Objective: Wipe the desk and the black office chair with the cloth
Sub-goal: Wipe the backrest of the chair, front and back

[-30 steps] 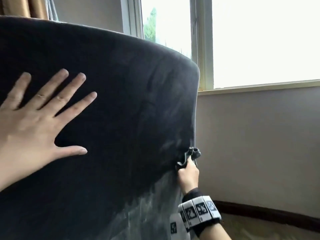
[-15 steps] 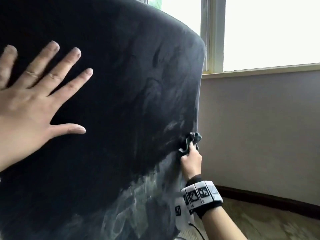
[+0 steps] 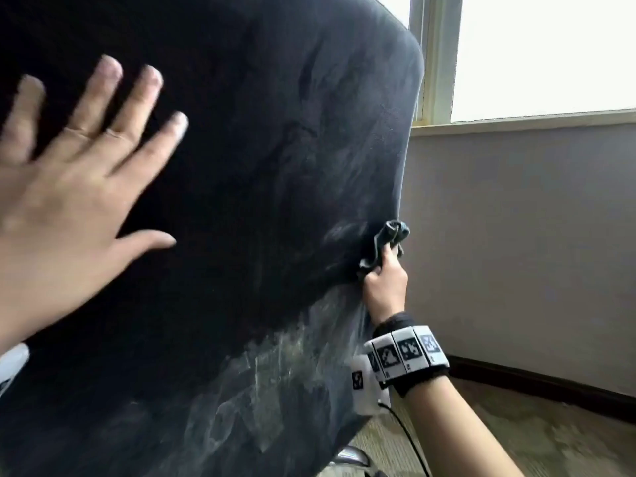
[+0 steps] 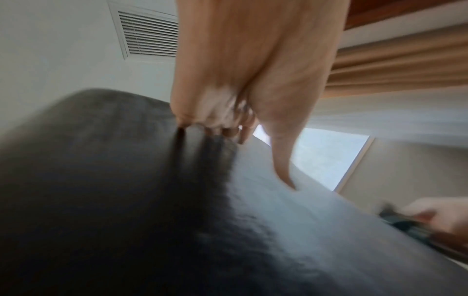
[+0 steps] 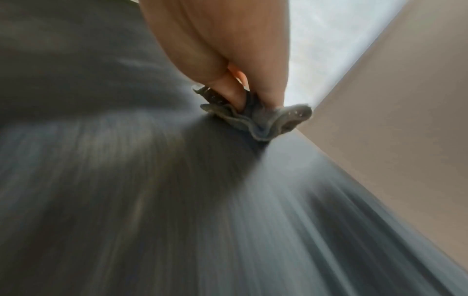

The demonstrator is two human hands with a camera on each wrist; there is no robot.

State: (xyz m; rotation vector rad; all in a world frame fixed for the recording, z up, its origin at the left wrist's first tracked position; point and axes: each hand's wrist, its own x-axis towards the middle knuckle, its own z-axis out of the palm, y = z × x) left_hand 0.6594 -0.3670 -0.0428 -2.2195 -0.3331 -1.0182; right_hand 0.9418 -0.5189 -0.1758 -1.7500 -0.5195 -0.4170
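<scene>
Window [image 3: 543, 53] behind | chair [image 3: 258, 201] fills view | right hand [image 3: 383, 284] bunches cloth [image 3: 387, 241], seemingly at edge

The black chair back [image 3: 241, 201] looks like smooth leather with a soft shine, and below the right hand [image 3: 383, 285] it is streaked with pale, dusty marks. The cloth [image 5: 258, 120] in that hand is soft, fuzzy grey fabric, all crumpled.

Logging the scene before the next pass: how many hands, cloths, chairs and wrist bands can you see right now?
Hands: 2, the left hand spread flat on the black office chair, the right hand holding the cloth
Cloths: 1, the cloth at the chair's right edge
Chairs: 1, the black office chair
Wrist bands: 1, the marker wrist band on the right wrist
Total: 5
</scene>
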